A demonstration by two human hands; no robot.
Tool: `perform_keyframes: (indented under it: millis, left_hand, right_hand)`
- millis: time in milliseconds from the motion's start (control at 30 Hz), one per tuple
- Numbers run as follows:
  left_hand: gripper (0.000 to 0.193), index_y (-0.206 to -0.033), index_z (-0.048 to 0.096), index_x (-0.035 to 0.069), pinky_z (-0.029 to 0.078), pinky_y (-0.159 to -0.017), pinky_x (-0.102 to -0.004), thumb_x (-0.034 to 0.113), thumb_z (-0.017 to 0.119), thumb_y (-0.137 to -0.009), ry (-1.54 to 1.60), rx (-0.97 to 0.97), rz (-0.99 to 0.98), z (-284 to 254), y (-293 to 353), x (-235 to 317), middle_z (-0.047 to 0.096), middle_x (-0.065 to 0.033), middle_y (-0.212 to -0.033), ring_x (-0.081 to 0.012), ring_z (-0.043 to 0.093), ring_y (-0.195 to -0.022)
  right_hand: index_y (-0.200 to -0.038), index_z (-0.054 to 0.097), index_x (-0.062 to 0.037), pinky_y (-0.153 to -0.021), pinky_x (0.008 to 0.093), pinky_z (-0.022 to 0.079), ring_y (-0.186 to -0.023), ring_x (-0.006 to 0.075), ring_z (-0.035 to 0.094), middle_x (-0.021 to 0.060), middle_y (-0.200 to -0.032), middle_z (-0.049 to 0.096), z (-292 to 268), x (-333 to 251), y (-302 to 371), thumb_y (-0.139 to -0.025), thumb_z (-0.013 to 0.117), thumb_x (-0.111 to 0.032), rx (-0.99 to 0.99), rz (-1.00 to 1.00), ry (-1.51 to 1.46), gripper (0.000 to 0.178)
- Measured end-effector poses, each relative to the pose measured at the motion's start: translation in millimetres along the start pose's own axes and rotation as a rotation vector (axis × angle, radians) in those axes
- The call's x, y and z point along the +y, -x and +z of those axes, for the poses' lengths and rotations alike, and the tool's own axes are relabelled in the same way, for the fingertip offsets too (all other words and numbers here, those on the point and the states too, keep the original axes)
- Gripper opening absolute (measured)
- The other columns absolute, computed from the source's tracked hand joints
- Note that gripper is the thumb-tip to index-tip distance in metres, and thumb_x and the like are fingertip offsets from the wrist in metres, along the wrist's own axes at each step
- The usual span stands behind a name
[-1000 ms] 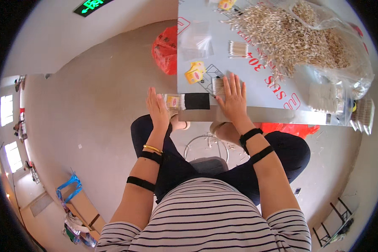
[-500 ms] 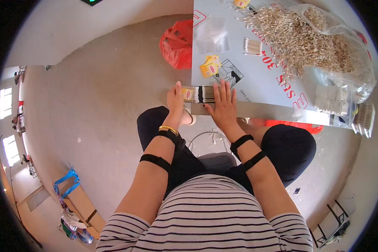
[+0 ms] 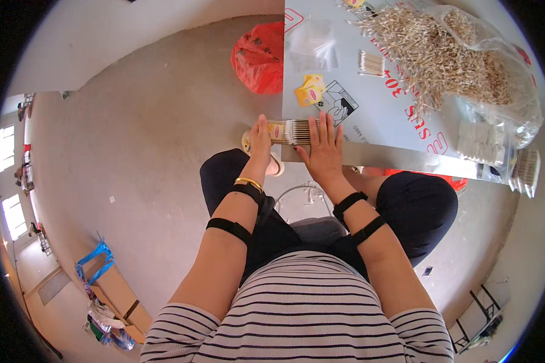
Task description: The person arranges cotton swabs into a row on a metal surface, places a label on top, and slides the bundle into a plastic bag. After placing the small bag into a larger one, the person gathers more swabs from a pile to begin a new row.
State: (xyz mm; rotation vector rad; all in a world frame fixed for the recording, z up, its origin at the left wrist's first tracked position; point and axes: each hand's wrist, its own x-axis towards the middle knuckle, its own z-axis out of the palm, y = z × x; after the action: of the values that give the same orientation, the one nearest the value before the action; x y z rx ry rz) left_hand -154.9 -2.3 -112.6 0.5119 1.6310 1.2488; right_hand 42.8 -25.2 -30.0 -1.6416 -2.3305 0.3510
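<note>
We lay the right hand [image 3: 324,148] flat, fingers extended, over the row of cotton swabs [image 3: 298,132] at the near edge of the table [image 3: 396,138]; the left hand [image 3: 260,144] meets the end with the yellow card [image 3: 276,131], though we cannot tell whether it pinches. We should press evenly, keeping tips aligned. Beyond, a clear bag [image 3: 519,118] holds heaped loose swabs [image 3: 445,57]; the red bag's contents are hidden.

The swabs [image 3: 298,132] are white-tipped, the card [image 3: 275,131] yellow.
</note>
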Motion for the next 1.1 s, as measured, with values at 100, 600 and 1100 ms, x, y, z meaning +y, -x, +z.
perform_keyframes:
  millis: [100,600,1100]
  left_hand:
    - [0.054,-0.087,0.061,0.003,0.039,-0.066,-0.0298,0.053,0.050,-0.107,-0.006,-0.005,-0.005,1,1,3,0.050,0.0019,-0.078,-0.0100,0.043,-0.074]
    - [0.060,-0.096,0.062,-0.005,0.047,-0.079,-0.0397,0.050,0.043,-0.109,-0.339,0.021,0.227,0,19,40,0.064,-0.0160,-0.086,-0.0232,0.058,-0.082]
    - [0.062,-0.086,0.059,-0.001,0.046,-0.070,-0.0363,0.056,0.048,-0.106,-0.223,-0.028,0.068,-8,17,40,0.059,-0.0077,-0.076,-0.0166,0.055,-0.075]
  right_hand:
    - [-0.162,0.025,-0.0054,-0.125,0.0591,0.010,-0.158,0.0382,0.013,0.0215,-0.170,0.015,5,-5,-2,-0.096,0.062,-0.049,-0.010,-0.012,-0.020,0.087]
    - [-0.159,0.028,-0.0012,-0.125,0.0586,0.011,-0.157,0.0405,0.015,0.0249,-0.168,0.018,21,-43,-8,-0.093,0.068,-0.046,0.058,0.048,-0.084,0.089]
    - [-0.115,0.064,-0.0100,-0.097,0.0461,0.043,-0.114,0.0328,0.053,0.0111,-0.118,0.055,-26,-13,4,-0.081,0.075,-0.012,0.028,-0.131,-0.213,0.036]
